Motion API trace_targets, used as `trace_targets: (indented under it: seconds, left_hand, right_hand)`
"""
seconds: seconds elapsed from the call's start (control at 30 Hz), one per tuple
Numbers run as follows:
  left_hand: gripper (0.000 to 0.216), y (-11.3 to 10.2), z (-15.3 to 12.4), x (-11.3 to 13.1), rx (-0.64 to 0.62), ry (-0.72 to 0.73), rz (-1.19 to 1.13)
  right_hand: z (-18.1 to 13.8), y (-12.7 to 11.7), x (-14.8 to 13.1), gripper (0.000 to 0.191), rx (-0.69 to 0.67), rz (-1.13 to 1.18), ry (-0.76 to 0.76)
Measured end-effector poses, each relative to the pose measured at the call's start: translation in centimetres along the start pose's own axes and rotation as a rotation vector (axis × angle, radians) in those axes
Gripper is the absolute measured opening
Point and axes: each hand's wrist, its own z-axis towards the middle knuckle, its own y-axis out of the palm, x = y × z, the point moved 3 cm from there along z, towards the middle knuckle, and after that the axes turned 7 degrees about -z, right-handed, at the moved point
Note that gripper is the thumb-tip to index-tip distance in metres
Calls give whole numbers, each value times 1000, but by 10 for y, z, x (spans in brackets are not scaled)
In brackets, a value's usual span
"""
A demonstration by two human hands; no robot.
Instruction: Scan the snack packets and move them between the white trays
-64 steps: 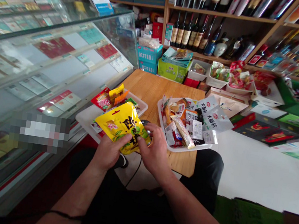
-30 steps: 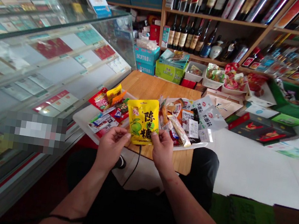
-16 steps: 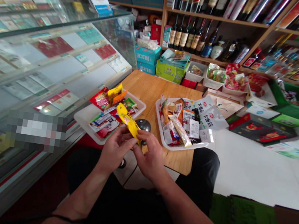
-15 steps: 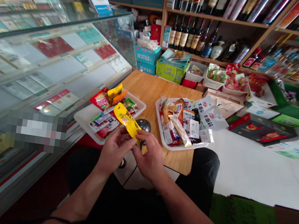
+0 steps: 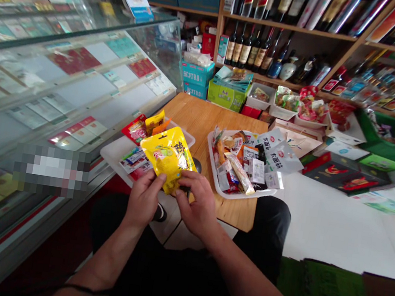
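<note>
A yellow snack pouch (image 5: pixel 168 159) with a green fruit picture and black characters is held over the near edge of a small wooden table (image 5: pixel 202 116). My left hand (image 5: pixel 143 199) pinches its lower left edge. My right hand (image 5: pixel 198 202) grips its lower right corner, fingers curled. The pouch tilts to the left, face toward me, above a white tray (image 5: pixel 115 153) of small packets. A dark round device (image 5: pixel 197 165) peeks out behind the pouch.
A second white tray (image 5: pixel 230 192) piled with snack packets sits on the table's right side. A glass display counter (image 5: pixel 60 93) runs along the left. Shelves of bottles (image 5: pixel 249 47) and boxes (image 5: pixel 228 93) stand behind. Flat packages (image 5: pixel 345 172) lie on the white floor at right.
The pouch was upright facing me, then turned edge-on half a second ago; now it shows its face again, tilted left over the left tray. Both hands kept hold.
</note>
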Motion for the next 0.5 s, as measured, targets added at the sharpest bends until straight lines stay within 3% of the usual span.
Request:
trace_targets:
  seconds: [0.27,0.5]
  left_hand:
    - [35,0,0,2,8,15,-26]
    - [25,-5,0,3,0,3,39]
  right_hand:
    - [8,-9,15,29,101,-78,128]
    - [-1,7,36,21,-34,264,446]
